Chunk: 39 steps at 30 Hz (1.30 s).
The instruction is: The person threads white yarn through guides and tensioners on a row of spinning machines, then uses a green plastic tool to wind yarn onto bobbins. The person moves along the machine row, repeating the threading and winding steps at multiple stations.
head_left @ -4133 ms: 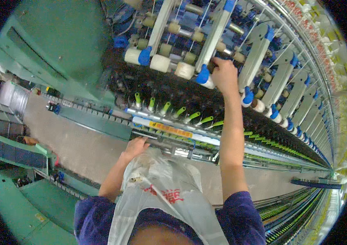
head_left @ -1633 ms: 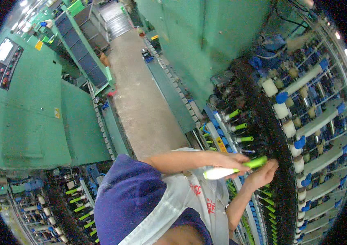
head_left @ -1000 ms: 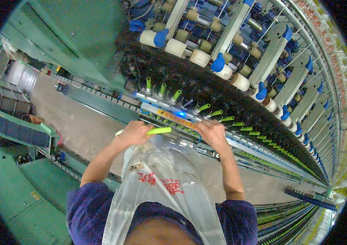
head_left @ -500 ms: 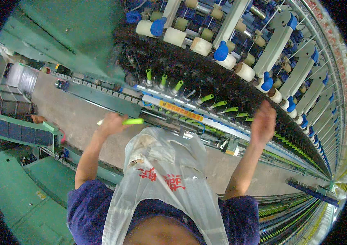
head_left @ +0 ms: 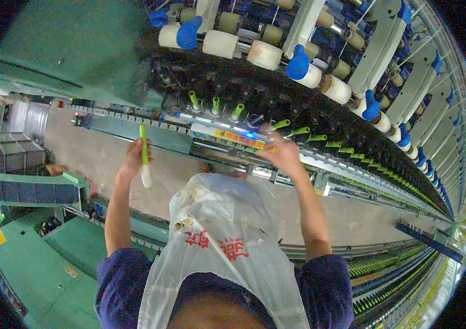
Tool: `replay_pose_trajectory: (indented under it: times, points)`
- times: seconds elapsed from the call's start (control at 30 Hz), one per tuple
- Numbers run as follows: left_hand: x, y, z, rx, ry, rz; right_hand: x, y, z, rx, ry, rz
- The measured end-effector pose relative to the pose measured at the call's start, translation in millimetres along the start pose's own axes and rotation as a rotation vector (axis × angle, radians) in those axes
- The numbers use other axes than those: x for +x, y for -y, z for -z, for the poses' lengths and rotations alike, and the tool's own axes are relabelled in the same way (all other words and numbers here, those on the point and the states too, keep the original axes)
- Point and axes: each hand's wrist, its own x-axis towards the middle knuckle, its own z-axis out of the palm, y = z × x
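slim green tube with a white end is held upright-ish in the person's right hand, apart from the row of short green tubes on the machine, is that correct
Not quite: the head view shows the slim green tube with a white end in the left hand, not the right hand. It is indeed roughly upright and apart from the row of short green tubes.

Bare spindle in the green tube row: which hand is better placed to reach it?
Right, most likely. The right hand is close to the spindle, by the right end of the orange label; blur hides whether it holds anything. The left hand is farther off and already holds a tube.
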Motion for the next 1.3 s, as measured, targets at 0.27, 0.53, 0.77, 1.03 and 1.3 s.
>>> replay_pose_trajectory:
  times: [0.27, 0.53, 0.77, 1.03, 1.3]
  points:
    - [38, 7, -4, -0.154, 0.005, -0.021, 52, -52, -163, 0.068, -0.333, -0.742]
    - [58, 15, -18, -0.023, 0.023, 0.030, 36, -38, -141, -0.416, -0.178, -0.482]
    - [62, 31, 7, -0.022, -0.086, -0.026, 48, -25, -150, -0.408, -0.110, -0.413]
    - [50, 34, 21, 0.083, -0.143, -0.026, 21, -2, -152, -0.399, -0.381, -0.130]
    - [53, 25, 10, 0.057, -0.038, -0.060, 54, -19, -139, -0.340, -0.040, -0.433]
